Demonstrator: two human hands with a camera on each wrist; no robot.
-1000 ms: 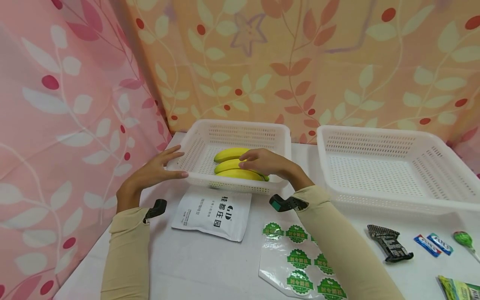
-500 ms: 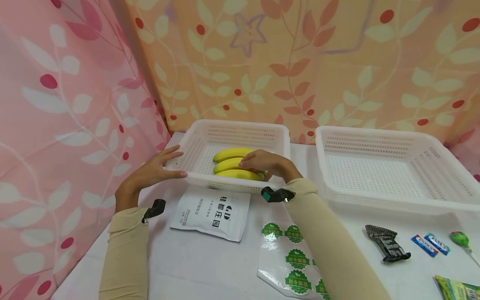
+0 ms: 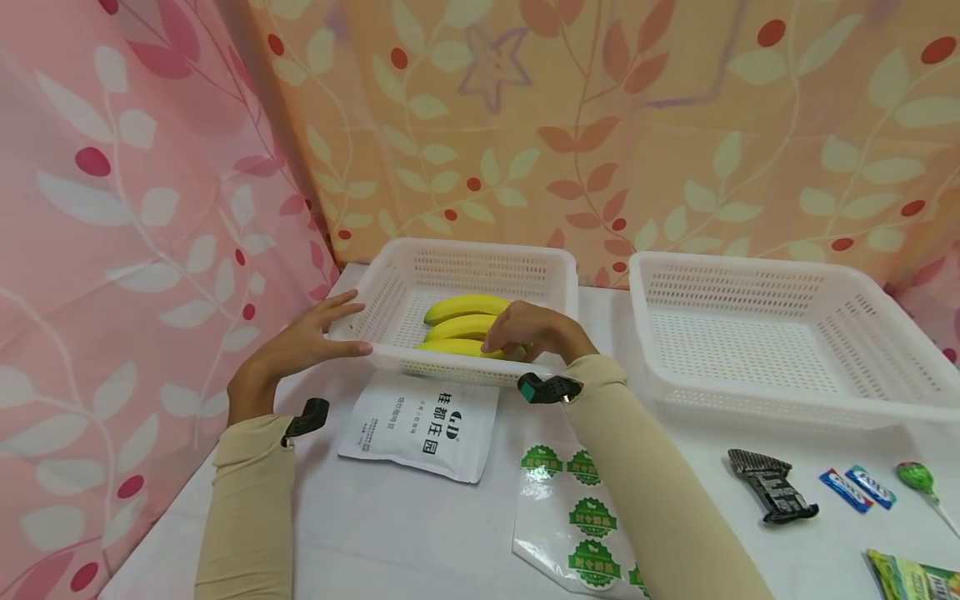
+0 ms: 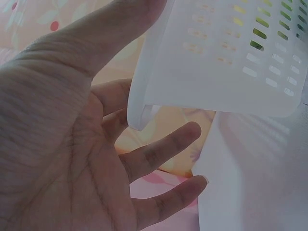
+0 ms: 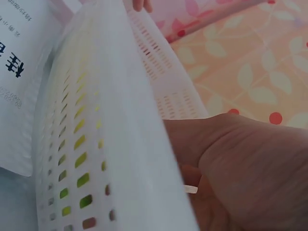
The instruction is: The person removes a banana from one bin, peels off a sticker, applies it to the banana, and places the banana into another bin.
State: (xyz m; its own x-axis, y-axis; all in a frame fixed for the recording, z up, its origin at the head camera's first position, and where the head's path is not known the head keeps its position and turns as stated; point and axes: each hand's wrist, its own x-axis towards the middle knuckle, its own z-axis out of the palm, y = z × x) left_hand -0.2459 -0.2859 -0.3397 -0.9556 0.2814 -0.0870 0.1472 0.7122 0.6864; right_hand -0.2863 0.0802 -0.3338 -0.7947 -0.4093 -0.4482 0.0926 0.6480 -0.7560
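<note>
A bunch of yellow bananas [image 3: 459, 327] lies inside the left white perforated basket [image 3: 487, 248]. My right hand [image 3: 534, 327] reaches over the front rim, its curled fingers on the stem end at the bunch's right. In the right wrist view the basket wall hides the fingertips. My left hand [image 3: 300, 343] rests at the basket's front left corner. Its thumb lies along the rim while the other fingers [image 4: 166, 149] spread loosely outside the wall, as the left wrist view shows. Yellow and green show through the wall's slots.
A white pouch [image 3: 420, 429] with printed characters lies before the basket. A bag with green stickers [image 3: 592, 517] is partly under my right forearm. Rightward are a second white basket [image 3: 750, 400], a black wrapped snack [image 3: 772, 487], two small packets [image 3: 858, 487], a lollipop [image 3: 917, 477] and a green packet [image 3: 911, 575].
My right hand has curled further round the bananas' stem end, its forearm shifting left. The bananas have slid slightly left, the front one most. My left hand stays at the rim.
</note>
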